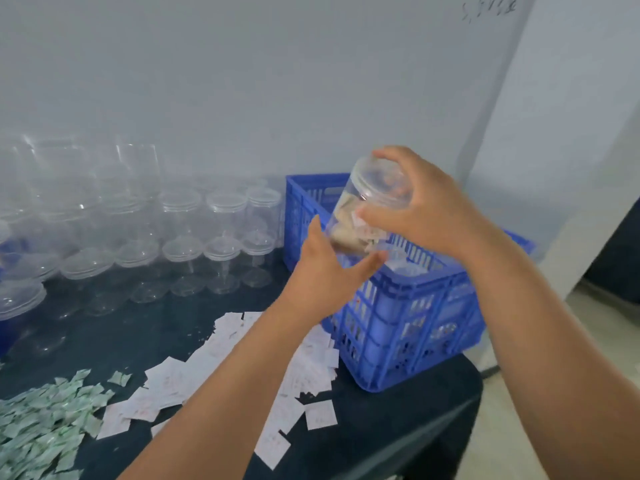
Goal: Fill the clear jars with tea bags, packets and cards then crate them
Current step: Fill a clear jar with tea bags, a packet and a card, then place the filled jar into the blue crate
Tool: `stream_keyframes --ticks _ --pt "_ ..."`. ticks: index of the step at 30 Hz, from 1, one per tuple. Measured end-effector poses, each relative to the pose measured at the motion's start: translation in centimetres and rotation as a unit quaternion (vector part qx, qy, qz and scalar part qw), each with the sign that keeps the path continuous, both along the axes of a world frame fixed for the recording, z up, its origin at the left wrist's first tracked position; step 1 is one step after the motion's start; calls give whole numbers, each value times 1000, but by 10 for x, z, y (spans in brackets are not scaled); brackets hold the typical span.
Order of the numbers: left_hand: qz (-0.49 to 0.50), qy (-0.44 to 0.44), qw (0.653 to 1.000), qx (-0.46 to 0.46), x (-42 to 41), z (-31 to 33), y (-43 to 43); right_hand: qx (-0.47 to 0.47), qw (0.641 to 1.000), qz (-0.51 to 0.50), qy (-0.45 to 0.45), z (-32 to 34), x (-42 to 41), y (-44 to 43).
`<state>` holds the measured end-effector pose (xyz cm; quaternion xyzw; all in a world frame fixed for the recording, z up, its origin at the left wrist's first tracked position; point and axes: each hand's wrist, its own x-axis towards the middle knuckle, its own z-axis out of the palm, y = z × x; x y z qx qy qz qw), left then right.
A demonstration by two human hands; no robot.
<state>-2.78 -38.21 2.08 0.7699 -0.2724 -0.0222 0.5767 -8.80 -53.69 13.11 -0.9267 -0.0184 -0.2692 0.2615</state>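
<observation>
**Jar (360,216) filled, held over crate (408,327)**

Dark surface (145,327) carries the blue crate at right, and we see stacked empty jars (180,216) at left. Loose white cards (207,375) and green packets (45,410) lie in front. Jar is in the air above the crate's near rim, tilted, lid on, paper contents inside. Right hand (426,209) grip wraps the lidded top. Left hand (322,271) grip is wide, fingers straight under the base. We judge this the crating step. Next move calls for righting the jar and lowering it into a free spot, since the crate seems partly stocked.
</observation>
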Motion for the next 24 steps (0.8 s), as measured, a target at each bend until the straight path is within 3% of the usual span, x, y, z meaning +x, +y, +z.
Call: stream_keyframes --ticks 4,12,18,24 --pt "-13 -28 986 164 6 -2 -34 -36 992 -87 81 10 46 -57" --pt "-27 7 991 127 -2 -21 -49 -84 932 -136 326 -31 119 -111" --pt "-37 -1 986 162 -3 -25 -50 -292 910 -105 276 -40 205 -98" --pt "-25 -7 992 124 0 -32 -55 -235 936 -122 230 -69 292 -82"
